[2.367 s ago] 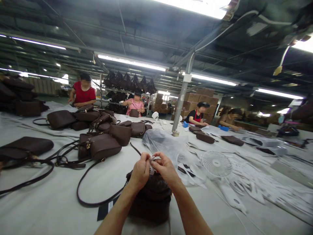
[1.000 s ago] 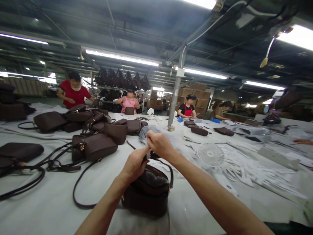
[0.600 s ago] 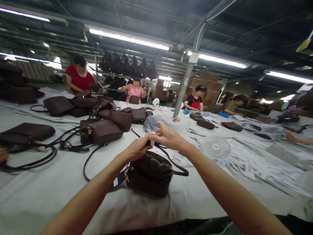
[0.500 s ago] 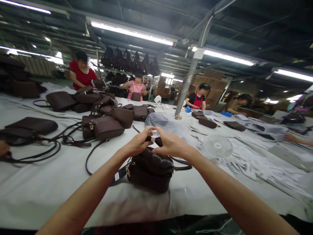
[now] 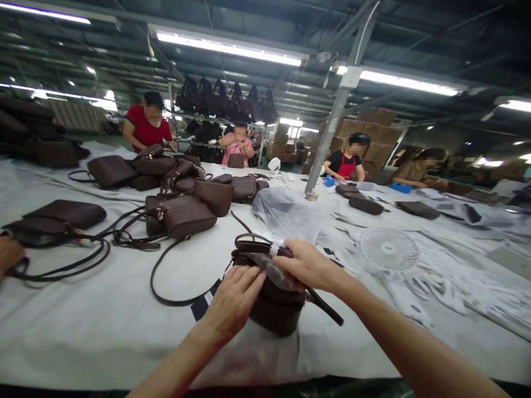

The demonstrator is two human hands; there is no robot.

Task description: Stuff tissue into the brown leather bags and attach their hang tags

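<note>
Your L hand (image 5: 234, 298) lies flat, fingers apart, on the brown bag (image 5: 269, 293); R hand (image 5: 307, 268) is clamped on its top flap. Small fan (image 5: 389, 250) sits right of R hand on worktop (image 5: 83, 320).

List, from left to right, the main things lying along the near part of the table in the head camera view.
Another person's hand → flat brown bag → left hand → brown handbag → right hand → small white fan.

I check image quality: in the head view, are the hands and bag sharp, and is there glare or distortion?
Head view: left hand, right hand and bag fairly sharp; ceiling lamp glares white; the pole leans from wide-angle distortion.
</note>
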